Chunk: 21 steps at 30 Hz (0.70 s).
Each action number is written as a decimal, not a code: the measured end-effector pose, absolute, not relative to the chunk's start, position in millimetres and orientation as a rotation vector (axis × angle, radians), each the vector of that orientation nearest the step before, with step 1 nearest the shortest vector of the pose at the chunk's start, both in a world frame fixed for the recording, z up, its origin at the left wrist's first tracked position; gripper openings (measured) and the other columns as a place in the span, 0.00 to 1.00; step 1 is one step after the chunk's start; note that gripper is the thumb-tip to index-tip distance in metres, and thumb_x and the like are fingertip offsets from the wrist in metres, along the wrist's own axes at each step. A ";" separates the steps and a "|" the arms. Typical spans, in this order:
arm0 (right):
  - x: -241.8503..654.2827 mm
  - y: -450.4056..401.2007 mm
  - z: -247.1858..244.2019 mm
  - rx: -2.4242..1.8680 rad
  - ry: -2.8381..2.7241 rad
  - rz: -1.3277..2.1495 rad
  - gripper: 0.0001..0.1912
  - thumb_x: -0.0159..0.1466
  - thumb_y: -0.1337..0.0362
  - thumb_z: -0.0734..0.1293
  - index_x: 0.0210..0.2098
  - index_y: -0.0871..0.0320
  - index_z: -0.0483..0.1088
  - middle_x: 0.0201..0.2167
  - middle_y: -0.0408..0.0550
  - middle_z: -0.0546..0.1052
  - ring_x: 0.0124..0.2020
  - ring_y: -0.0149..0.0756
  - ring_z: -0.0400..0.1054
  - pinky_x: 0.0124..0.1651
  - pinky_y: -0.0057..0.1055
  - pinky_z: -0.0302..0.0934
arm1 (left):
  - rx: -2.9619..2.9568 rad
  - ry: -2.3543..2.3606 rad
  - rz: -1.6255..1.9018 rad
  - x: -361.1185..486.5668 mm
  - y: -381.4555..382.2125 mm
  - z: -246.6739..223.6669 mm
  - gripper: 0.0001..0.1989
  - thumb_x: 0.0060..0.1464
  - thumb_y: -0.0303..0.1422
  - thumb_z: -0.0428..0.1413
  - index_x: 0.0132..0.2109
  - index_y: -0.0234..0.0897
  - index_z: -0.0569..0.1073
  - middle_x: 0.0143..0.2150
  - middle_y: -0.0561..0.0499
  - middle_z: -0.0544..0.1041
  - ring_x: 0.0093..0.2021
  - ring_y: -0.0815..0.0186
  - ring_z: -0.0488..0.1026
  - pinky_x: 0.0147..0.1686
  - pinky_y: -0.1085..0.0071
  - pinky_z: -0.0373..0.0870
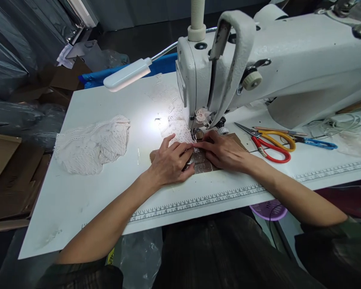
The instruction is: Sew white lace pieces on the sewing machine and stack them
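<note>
White lace fabric runs from behind the sewing machine to the presser foot. My left hand lies palm down just left of the foot, its fingers stretched over the lace's near edge and the brown taped bed plate. On the right, my right hand has thumb and fingers pinched together close by the needle, at the edge of the lace. The fingertips of both hands nearly meet there. How much lace lies beneath them is hidden.
A crumpled lace piece lies on the white table at left. Red-and-orange-handled scissors and a blue-handled tool lie at right. A lamp lights the table; a printed ruler follows its front edge. Cardboard boxes stand left.
</note>
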State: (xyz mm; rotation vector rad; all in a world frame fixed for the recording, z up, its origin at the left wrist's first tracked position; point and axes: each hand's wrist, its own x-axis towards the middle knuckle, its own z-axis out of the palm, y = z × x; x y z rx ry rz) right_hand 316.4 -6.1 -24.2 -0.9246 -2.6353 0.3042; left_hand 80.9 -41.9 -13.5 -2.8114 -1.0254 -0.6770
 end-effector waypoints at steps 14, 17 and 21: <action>312.5 -10.8 -26.1 -0.966 -2.612 0.203 0.21 0.71 0.63 0.55 0.58 0.57 0.69 0.48 0.60 0.72 0.45 0.47 0.66 0.47 0.46 0.67 | -2.776 -1.101 -0.545 81.8 -36.9 -16.5 0.21 0.61 0.38 0.52 0.56 0.32 0.75 0.56 0.38 0.78 0.50 0.49 0.78 0.63 0.37 0.61; 312.2 -11.7 -25.2 -0.981 -2.628 0.214 0.21 0.71 0.65 0.55 0.60 0.58 0.68 0.50 0.61 0.72 0.47 0.48 0.67 0.50 0.46 0.67 | -2.786 -1.133 -0.497 81.9 -35.1 -17.3 0.23 0.61 0.39 0.52 0.58 0.31 0.73 0.58 0.36 0.76 0.54 0.48 0.76 0.64 0.37 0.60; 308.5 -15.9 -25.9 -1.012 -2.643 0.170 0.22 0.71 0.68 0.54 0.61 0.61 0.66 0.52 0.64 0.70 0.50 0.52 0.66 0.51 0.49 0.67 | -2.825 -1.219 -0.386 83.6 -33.5 -14.0 0.26 0.61 0.42 0.52 0.60 0.28 0.71 0.62 0.33 0.72 0.61 0.45 0.71 0.65 0.39 0.59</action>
